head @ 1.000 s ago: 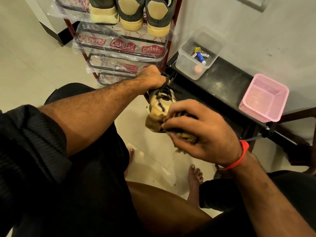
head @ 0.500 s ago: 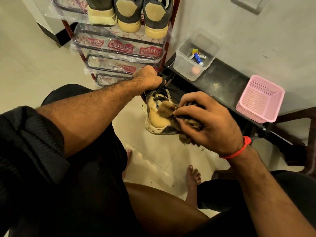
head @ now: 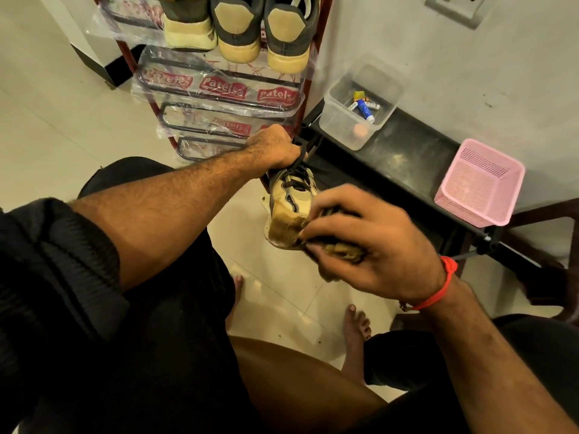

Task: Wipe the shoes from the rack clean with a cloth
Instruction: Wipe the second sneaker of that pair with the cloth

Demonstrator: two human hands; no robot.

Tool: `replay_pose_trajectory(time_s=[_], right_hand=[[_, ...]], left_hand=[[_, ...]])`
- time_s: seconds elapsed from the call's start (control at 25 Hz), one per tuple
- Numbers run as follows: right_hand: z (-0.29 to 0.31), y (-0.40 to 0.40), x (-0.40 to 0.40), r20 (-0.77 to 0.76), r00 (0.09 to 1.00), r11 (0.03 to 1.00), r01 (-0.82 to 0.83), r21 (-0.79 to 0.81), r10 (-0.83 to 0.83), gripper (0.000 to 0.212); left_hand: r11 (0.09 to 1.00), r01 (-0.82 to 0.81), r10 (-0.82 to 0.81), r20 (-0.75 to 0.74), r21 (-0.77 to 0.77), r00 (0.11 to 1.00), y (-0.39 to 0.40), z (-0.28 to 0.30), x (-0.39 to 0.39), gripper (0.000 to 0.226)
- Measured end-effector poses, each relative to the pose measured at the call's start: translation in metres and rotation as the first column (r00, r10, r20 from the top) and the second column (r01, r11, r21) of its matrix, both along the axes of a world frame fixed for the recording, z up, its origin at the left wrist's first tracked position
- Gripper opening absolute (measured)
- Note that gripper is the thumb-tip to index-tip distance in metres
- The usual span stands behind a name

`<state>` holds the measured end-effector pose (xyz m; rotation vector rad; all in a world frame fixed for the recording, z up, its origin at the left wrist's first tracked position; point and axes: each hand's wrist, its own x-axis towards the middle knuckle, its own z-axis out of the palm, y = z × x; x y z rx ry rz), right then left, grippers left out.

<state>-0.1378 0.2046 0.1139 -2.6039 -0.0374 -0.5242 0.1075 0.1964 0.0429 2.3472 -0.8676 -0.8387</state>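
Seated person, shoe held up in front of the rack, cloth on the toe.

Head view: left hand (head: 275, 148) grips the shoe (head: 289, 202) at its laced collar end, fingers curled out of sight round it; the shoe hangs toe-down over the tiled floor (head: 62, 126), just in front of the rack's lower shelves. Right hand (head: 372, 242) holds a brown cloth (head: 286, 226) bunched against the toe, fingers (head: 326, 228) curled and pinching the cloth onto the shoe; red thread at that wrist. Shoe rack (head: 219, 98) stands beyond, plastic-wrapped shelves, three shoes (head: 238, 26) heels-out on an upper shelf. Right of the rack, a dark counter (head: 407, 155) carries a clear plastic tub (head: 360, 104) with small tubes inside, and a pink mesh basket (head: 479, 183) well apart from it.
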Motion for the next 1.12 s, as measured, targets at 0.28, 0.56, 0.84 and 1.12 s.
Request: replay_pose_trajectory(time_s=[0.28,0.56,0.84,1.12], right_hand=[[0.005,-0.002,0.000,-0.004,1.000,0.999,-0.004,0.053,0.004,0.016],[-0.009,-0.032,-0.005,0.076,0.900,0.901,0.421,0.107,-0.430,0.018],[-0.031,-0.005,0.011,-0.208,0.923,0.928,0.352,0.122,-0.323,0.058],[-0.050,-0.027,0.011,-0.292,0.875,0.916,0.401,-0.009,-0.386,0.038]], left_hand=[[1.000,0.001,-0.002,-0.019,-0.027,1.000,0.002,0.000,0.000,0.028],[0.998,-0.005,0.004,-0.008,-0.061,1.000,0.001,0.002,0.001,0.038],[0.995,0.037,-0.039,-0.019,-0.088,0.999,-0.002,0.002,-0.001,0.042],[0.998,0.015,-0.014,0.023,-0.066,1.000,-0.001,0.002,-0.002,0.041]])
